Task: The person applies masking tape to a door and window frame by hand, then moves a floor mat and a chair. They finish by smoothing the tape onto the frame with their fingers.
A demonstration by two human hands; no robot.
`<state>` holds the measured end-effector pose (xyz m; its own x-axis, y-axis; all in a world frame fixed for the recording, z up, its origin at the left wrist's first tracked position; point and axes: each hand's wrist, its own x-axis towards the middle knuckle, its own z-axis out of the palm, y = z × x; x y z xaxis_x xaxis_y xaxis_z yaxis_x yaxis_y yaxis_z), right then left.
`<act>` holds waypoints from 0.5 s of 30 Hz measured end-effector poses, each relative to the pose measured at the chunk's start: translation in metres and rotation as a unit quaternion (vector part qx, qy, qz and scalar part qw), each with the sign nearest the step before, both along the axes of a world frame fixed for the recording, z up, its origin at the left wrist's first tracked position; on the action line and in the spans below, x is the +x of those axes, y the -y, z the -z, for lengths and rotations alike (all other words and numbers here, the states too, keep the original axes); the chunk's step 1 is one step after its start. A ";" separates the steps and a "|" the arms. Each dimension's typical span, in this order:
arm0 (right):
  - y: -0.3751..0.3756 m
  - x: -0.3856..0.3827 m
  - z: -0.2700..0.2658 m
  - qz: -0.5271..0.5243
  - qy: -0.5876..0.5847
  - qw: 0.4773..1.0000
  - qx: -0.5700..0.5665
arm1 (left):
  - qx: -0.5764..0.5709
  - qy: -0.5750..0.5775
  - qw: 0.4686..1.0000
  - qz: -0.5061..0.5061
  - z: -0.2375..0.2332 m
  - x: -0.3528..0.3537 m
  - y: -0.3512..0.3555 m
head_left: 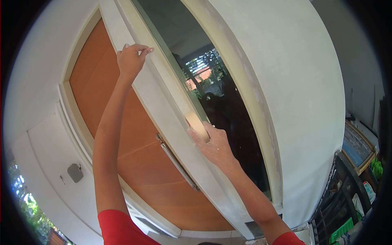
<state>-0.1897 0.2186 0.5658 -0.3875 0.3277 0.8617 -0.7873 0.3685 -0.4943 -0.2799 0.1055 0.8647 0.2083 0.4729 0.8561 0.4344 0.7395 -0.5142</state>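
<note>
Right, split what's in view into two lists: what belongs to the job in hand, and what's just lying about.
Likely in the job:
pale roll, seemingly tape, held in the right hand
left hand, pinched at the window frame

Apparently just there:
brown door
door handle
framed picture, at the far right

Short red sleeves, plain; bare forearms; pale specks on right hand and wrist.

Bare left arm and white-flecked right arm outstretched
The bare left hand, higher, is pinched together; the white-flecked right hand curls in a grip lower down.
</note>
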 end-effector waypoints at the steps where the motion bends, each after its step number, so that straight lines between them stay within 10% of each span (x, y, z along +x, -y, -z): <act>1: 0.005 0.005 -0.008 0.037 0.010 0.999 0.016 | 0.017 -0.017 1.000 -0.014 -0.008 -0.003 -0.003; 6: 0.004 0.031 -0.024 0.016 0.114 0.992 0.051 | 0.047 -0.018 0.998 -0.048 -0.028 -0.007 -0.012; 8: -0.008 0.022 -0.022 0.066 -0.067 0.991 0.095 | 0.080 -0.041 0.996 -0.007 -0.039 -0.017 -0.011; 15: -0.010 -0.006 -0.045 0.150 -0.090 0.979 0.103 | 0.138 -0.018 0.990 -0.021 -0.080 -0.027 0.004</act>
<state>-0.1961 0.2286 0.6105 -0.1362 0.2148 0.9671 -0.6955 0.6745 -0.2478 -0.3069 0.1014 0.9443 0.2269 0.2311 0.9461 0.3853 0.8709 -0.3052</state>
